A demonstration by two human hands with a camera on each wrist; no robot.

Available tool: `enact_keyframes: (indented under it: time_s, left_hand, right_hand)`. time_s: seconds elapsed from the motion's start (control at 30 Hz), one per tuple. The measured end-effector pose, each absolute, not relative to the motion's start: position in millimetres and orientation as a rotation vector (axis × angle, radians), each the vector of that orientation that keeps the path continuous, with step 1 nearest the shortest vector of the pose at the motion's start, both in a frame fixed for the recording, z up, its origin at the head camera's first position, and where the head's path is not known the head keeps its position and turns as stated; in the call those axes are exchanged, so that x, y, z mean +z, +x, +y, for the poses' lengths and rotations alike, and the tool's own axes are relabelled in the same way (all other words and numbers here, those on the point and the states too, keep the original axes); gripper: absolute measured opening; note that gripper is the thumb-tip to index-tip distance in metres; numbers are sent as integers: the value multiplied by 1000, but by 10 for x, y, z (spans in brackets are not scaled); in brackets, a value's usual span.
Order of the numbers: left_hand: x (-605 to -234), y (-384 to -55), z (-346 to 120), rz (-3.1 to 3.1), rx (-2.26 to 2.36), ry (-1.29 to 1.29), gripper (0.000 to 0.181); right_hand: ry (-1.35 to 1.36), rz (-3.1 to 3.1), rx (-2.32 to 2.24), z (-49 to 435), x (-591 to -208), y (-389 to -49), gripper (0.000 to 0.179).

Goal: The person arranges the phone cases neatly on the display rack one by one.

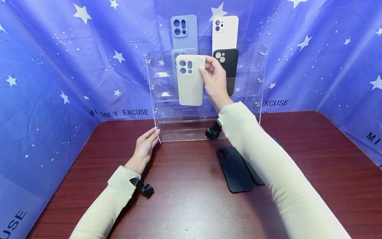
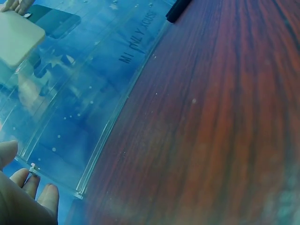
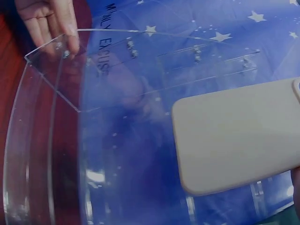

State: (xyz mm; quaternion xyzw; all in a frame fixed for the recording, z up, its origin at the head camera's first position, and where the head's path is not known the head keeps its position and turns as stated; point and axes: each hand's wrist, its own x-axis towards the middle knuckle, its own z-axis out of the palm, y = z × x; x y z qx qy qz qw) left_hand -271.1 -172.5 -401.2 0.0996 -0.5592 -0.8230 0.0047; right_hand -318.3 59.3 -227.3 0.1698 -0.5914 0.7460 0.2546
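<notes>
My right hand [image 1: 215, 78] pinches a cream phone case [image 1: 191, 88] by its upper right edge, thumb on the back face. The case is upright in front of a clear acrylic display rack [image 1: 206, 137] and overlaps a blue phone case [image 1: 176, 53] on a lower tier. Down at the rack's front left corner, my left hand [image 1: 144, 146] pinches the side panel. In the left wrist view its thumb and fingers [image 2: 48, 196] lie on either side of that panel. Close beside my right hand stands a black phone case [image 1: 231, 66], partly behind it.
Higher on the rack stand another blue case [image 1: 191, 38] and a white case [image 1: 228, 33]. A black case [image 1: 235, 171] lies on the wooden table [image 1: 179, 199], beside a dark one [image 1: 257, 177] partly under my right sleeve. A starry blue curtain [image 1: 119, 79] hangs behind.
</notes>
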Motion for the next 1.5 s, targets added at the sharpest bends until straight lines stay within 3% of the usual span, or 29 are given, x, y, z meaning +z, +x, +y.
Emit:
enact_keyframes:
  time_s: [1.33,1.5]
  left_hand:
    - [-4011,-2712,-1735,-1764,-2563,299,45]
    - [-4007,-2708,-1723,-1771,-2556,307,44]
  right_hand:
    - [322,-1902,2056,427,-2833,-3299,28]
    - [179,-1972,2046,479,-2831,-3300,28]
